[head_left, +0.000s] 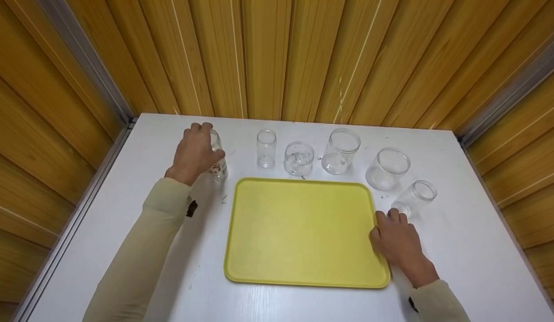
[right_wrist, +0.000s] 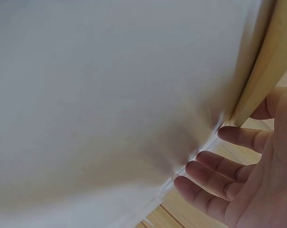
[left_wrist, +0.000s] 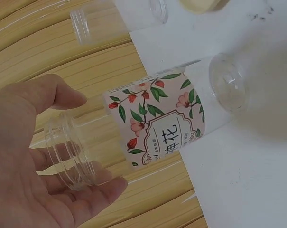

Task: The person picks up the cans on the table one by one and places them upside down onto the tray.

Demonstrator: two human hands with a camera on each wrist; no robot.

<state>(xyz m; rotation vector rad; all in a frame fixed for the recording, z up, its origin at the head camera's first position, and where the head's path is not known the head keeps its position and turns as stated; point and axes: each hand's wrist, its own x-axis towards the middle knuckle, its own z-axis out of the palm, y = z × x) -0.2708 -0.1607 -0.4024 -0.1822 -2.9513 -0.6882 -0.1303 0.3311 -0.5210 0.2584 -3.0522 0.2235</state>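
Observation:
My left hand [head_left: 194,152] is around the upper part of a clear plastic jar [left_wrist: 157,114] with a pink floral label, at the table's back left. In the left wrist view the thumb lies along one side of the threaded neck, and the fingers show through and beyond the other side. The jar's base is on the table. My right hand [head_left: 398,239] is at the right rim of a yellow tray [head_left: 299,232], its fingers loosely bent. In the right wrist view its fingertips [right_wrist: 193,185] lie close beside the tray edge, over the white table.
Beyond the tray stand clear open jars: a slim jar [head_left: 266,150], a low jar [head_left: 299,158], a wider jar [head_left: 341,152] and another wide jar [head_left: 388,169]. A leaning-looking slim jar [head_left: 415,197] stands near my right fingers. Yellow wood-patterned panels [head_left: 268,58] rise behind the white table [head_left: 192,286].

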